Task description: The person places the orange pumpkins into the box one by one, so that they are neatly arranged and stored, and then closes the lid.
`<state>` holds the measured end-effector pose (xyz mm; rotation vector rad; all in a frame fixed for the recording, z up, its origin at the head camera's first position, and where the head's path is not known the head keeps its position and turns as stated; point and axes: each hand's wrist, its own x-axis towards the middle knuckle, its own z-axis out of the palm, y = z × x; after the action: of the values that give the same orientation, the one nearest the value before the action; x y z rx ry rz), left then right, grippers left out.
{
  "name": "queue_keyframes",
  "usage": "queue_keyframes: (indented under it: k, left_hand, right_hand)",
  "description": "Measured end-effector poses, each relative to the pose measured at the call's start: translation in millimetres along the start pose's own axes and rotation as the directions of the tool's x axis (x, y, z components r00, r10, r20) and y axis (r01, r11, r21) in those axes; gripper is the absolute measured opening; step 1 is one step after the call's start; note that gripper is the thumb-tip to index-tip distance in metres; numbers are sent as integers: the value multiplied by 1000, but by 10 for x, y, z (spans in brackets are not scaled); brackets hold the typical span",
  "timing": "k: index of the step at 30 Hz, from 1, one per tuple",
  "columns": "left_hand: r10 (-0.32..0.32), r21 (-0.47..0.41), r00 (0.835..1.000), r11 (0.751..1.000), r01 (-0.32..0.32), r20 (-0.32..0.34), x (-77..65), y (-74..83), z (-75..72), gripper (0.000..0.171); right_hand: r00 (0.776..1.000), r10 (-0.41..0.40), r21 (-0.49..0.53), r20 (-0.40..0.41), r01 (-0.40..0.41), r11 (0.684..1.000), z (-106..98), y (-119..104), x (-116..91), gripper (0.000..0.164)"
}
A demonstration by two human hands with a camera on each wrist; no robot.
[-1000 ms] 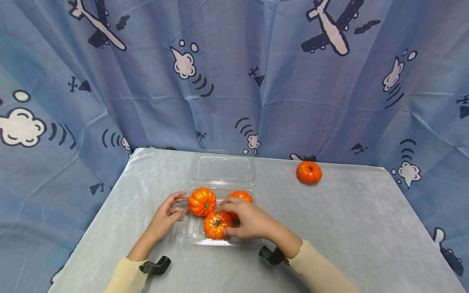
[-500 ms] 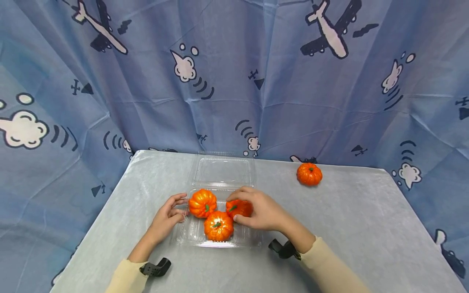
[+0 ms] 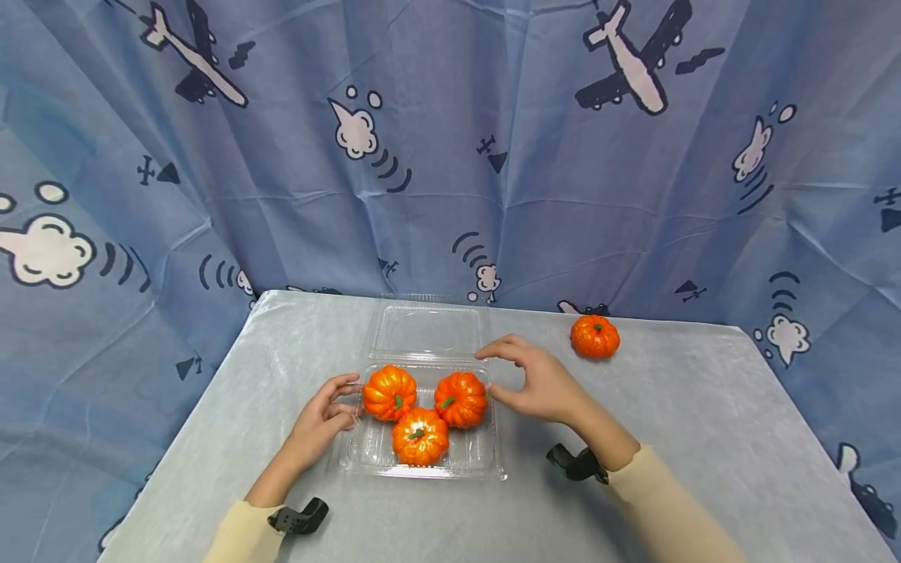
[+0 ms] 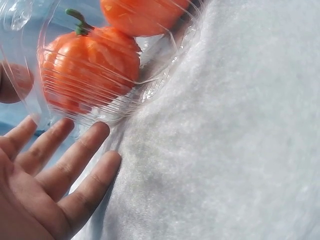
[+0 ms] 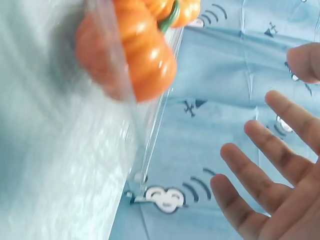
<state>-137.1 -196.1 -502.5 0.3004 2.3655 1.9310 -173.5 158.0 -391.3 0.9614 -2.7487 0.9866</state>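
Observation:
Three small orange pumpkins sit in a clear plastic clamshell box (image 3: 457, 469) whose lid (image 3: 429, 328) lies folded back. One pumpkin (image 3: 389, 392) is at the back left, another (image 3: 461, 399) at the back right, a third (image 3: 420, 437) in front between them. My left hand (image 3: 320, 422) rests at the box's left wall, fingers spread; in the left wrist view the fingertips (image 4: 102, 131) are by the ribbed side. Off the right side, my right hand (image 3: 542, 383) holds nothing, its fingers (image 5: 250, 170) extended and apart from the pumpkins in the right wrist view.
A further orange pumpkin (image 3: 594, 337) stands at the back right of the table, outside the box. Pale grey cloth covers the table (image 3: 655, 438). Behind its far edge hangs a blue curtain (image 3: 436, 172) printed with planes and clouds.
My right hand shifts from the front pumpkin to the back-right one, moves it slightly, then lets go and withdraws to the right. My left hand stays at the box's left side.

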Motion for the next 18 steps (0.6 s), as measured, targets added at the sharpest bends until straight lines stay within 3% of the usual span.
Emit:
queue_keyframes:
  k: [11,18]
  left_hand:
    - [11,2,1000,1000,-11,0,-3,3,-6,59]
    - [10,-3,1000,1000,-10,-4,1,17,-8,59]
  right_hand:
    - [991,93,-60,-96,-99,993,-231,328,-70,36]
    - [970,190,-76,-150,-202,976,-332,609,-122,35]
